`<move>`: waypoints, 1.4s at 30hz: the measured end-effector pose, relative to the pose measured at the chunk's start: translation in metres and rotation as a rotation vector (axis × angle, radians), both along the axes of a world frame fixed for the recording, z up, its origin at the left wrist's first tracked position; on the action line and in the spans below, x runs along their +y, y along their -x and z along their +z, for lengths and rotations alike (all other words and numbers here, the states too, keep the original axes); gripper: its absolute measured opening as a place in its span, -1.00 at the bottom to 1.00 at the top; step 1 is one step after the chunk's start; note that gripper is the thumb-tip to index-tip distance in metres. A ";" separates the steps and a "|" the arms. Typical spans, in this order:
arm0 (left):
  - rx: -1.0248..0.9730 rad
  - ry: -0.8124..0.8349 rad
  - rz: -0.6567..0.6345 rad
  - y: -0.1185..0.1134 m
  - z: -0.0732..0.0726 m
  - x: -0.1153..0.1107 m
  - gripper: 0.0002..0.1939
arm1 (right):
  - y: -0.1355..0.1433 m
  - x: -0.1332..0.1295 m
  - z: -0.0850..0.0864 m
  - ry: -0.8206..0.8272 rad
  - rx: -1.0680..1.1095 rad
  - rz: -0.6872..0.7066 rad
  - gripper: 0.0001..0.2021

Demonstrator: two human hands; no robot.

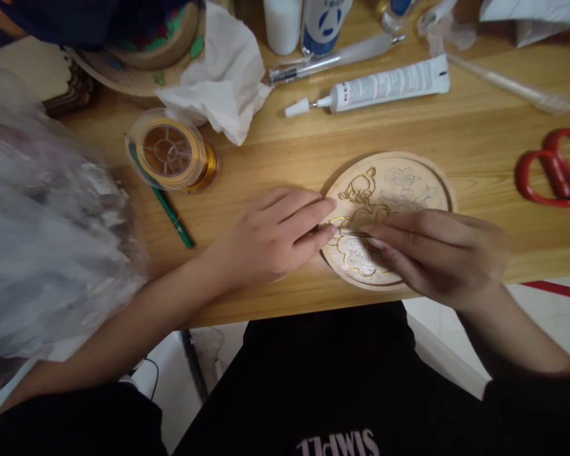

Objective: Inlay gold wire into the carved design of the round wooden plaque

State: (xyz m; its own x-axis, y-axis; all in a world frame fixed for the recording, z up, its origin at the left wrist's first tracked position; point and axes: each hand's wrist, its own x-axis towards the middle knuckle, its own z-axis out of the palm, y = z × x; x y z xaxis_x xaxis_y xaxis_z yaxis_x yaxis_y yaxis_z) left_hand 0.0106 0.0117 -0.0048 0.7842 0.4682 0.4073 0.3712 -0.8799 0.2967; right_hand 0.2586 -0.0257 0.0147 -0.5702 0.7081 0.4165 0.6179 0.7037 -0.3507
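Note:
A round wooden plate (444, 183) lies near the table's front edge, bearing a pencil drawing partly outlined in gold wire (360, 197). White paste-like material (356, 252) covers one scalloped section. My left hand (285, 234) rests at the plate's left side, fingers stretched out and tips on its rim and surface. Over the plate's lower right, my right hand (437, 250) is closed in a pinch around a thin metal tool (354, 234), which points left toward my left fingertips. Its exact kind is unclear, and the hand hides part of the drawing.
Left of the plate stand a spool of gold wire (171, 152) and a green stick (173, 215). Behind lie a glue tube (389, 85), a clear-barrelled pen (337, 58) and crumpled tissue (223, 76). Red-handled scissors (551, 168) lie right; a plastic bag (52, 234) fills the left.

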 end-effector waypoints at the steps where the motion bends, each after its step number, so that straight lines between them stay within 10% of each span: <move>1: 0.003 -0.011 -0.009 0.000 0.000 0.000 -0.80 | 0.000 0.000 0.000 0.000 -0.003 -0.007 -0.82; 42: -0.074 0.129 0.054 -0.002 0.000 -0.001 -0.76 | 0.005 0.006 0.003 -0.070 -0.098 -0.012 -0.84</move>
State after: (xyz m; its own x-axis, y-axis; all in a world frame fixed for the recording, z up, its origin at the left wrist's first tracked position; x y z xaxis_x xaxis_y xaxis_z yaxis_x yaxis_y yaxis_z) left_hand 0.0125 0.0104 -0.0053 0.7268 0.5608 0.3965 0.3898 -0.8121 0.4342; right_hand 0.2534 -0.0195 0.0180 -0.6018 0.6866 0.4080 0.6555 0.7164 -0.2387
